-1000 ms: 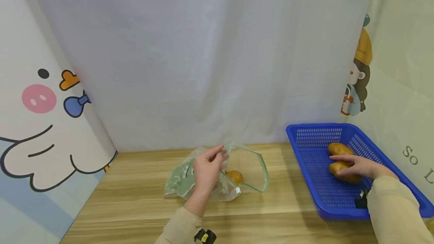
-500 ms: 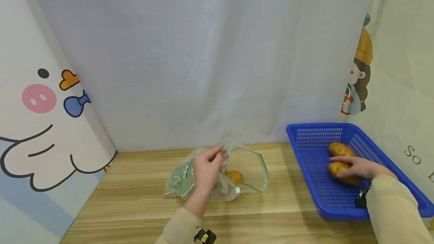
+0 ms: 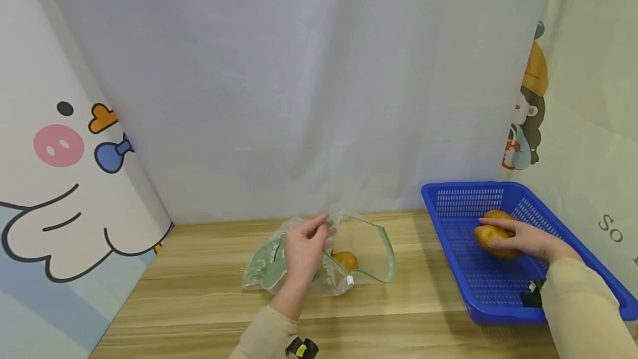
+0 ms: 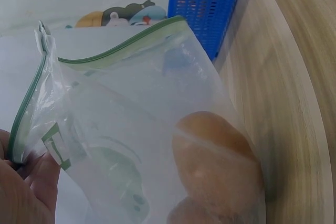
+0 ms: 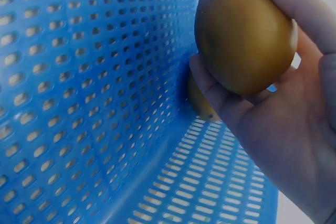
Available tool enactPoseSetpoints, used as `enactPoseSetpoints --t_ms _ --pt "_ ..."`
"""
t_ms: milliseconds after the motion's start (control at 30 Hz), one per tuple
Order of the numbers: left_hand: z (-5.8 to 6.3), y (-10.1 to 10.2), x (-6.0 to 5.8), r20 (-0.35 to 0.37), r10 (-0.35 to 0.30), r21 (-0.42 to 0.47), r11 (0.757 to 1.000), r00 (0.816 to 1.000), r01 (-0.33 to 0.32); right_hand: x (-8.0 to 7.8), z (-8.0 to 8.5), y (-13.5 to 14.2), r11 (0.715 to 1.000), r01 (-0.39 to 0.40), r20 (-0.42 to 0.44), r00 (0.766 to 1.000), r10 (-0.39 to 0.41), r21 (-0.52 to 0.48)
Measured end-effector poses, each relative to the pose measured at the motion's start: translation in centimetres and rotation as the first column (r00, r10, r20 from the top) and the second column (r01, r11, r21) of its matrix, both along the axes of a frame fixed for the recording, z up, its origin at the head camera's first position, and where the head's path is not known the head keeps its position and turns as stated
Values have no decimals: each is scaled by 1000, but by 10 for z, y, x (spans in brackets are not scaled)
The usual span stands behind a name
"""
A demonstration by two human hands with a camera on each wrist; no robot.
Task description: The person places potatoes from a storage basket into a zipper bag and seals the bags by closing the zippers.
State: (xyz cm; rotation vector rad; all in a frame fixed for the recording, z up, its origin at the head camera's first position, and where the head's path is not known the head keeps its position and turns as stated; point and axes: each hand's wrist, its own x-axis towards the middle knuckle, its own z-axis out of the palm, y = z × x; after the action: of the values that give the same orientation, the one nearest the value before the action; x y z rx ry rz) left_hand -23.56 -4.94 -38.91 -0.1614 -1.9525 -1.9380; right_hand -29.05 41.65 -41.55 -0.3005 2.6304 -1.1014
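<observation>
My left hand (image 3: 305,245) pinches the green-edged mouth of a clear zip bag (image 3: 266,270) with a green print, whose opening faces right. Through its plastic, the left wrist view shows a potato (image 4: 215,161) and part of a second potato (image 4: 186,212) low in the bag. My right hand (image 3: 533,239) is in the blue basket (image 3: 451,262), with thumb and fingers wrapped around a potato (image 5: 244,35) that appears above the basket floor in the right wrist view. Another potato (image 5: 198,98) lies behind it in the basket, partly covered by the held one.
The wooden table (image 3: 199,303) carries the bag at its middle and the basket at its right. A pale curtain (image 3: 249,98) hangs along the back edge. Printed cloths stand at both sides. A small black device (image 3: 301,348) is strapped at the left wrist.
My right hand has shifted the potato slightly left and away from me, so it now overlaps the other potato. The left hand and bag have stayed in place.
</observation>
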Motion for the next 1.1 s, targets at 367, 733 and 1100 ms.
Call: enactPoseSetpoints --t_ms 367,733,1100 --pt "1 0 0 10 19 -9 1000 1000 -19 -3 9 -17 999 -48 -125 991 49 8" --pt "0 0 -1 3 22 -6 1000 1000 -22 -4 42 -52 989 -136 -256 956 145 51" --pt "2 2 0 17 22 1 1000 1000 -22 8 80 -116 936 -353 -357 873 331 5"
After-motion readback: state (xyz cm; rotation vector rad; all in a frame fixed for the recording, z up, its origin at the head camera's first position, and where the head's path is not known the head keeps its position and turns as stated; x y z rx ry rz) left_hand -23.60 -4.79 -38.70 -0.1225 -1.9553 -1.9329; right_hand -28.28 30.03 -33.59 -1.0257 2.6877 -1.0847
